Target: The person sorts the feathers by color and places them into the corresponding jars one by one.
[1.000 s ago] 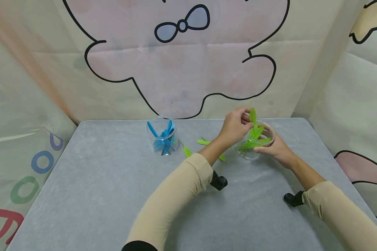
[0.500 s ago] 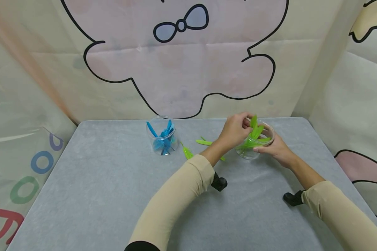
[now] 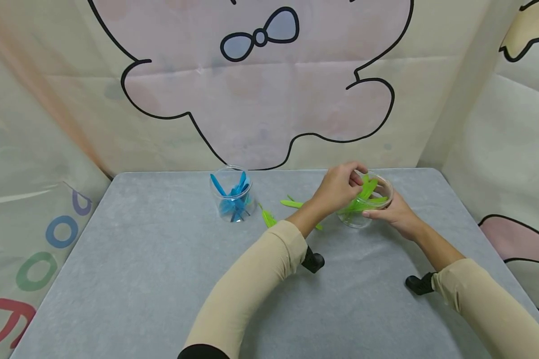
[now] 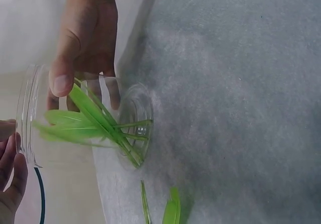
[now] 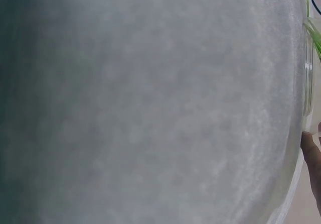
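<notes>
My right hand (image 3: pixel 397 214) grips a clear jar (image 3: pixel 355 219) from its right side, the thumb lying along the near wall. Several bright green feathers (image 4: pixel 85 123) stand slanted inside, their quills crossing at the bottom and some tips reaching the mouth. My left hand (image 3: pixel 339 187) is at the jar's mouth from the left, fingers bent, the index fingertip right above one feather's tip. In the left wrist view no feather shows between its thumb and fingers. The right wrist view catches only a strip of jar and a thumb at its right edge.
A second clear jar (image 3: pixel 222 207) with blue feathers (image 3: pixel 235 199) stands to the left near the back edge. Loose green feathers lie between the jars, one feather (image 3: pixel 268 218) nearer the blue ones, another feather (image 3: pixel 292 203) farther back, partly behind my left arm. A grey cloth (image 3: pixel 161 279) covers the table.
The green feather at my left fingertips has sunk from well above the rim down into the jar. The left hand has shifted slightly right and down; the right hand and jar stay put.
</notes>
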Available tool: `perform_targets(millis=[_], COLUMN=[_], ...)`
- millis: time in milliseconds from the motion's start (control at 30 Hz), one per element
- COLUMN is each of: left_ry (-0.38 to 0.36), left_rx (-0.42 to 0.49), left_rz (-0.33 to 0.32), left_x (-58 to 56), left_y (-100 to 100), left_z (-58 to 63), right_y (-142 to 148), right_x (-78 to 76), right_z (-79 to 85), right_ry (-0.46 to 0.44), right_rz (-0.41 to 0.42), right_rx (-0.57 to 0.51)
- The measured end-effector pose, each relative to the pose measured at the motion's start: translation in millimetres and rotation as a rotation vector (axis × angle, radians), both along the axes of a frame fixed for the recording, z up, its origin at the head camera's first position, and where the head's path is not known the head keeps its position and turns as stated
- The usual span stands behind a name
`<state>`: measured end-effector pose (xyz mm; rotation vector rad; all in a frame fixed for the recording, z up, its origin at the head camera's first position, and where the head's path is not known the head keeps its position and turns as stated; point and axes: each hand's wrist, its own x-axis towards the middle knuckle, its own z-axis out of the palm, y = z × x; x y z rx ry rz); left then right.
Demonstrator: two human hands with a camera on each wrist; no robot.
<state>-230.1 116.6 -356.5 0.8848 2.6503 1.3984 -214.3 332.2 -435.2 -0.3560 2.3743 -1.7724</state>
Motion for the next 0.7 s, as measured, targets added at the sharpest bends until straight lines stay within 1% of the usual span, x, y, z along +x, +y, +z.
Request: perform_targets(millis=[233, 467, 600, 700], left_ry=[-0.026, -0.021, 0.002, 0.019], left_rx=[0.051, 0.128, 0.132, 0.115], left_rz=[-0.027, -0.079, -0.103, -0.123], left_x=[2.0, 5.1, 7.4, 10.3], left_y=[-4.4, -18.2, -27.3, -35.5], left_z=[-0.9, -1.7, -1.0, -1.4], right_y=[-0.8, -1.5, -1.2, -1.6], right_x=[1.4, 1.9, 2.1, 2.0], right_z=[0.9, -0.5, 0.7, 0.3], right_ry=[0.002, 0.02, 0.021, 0.025], right_rz=[-0.005, 0.006, 0.013, 0.012], right_rx=[0.013, 0.015, 0.0, -0.002])
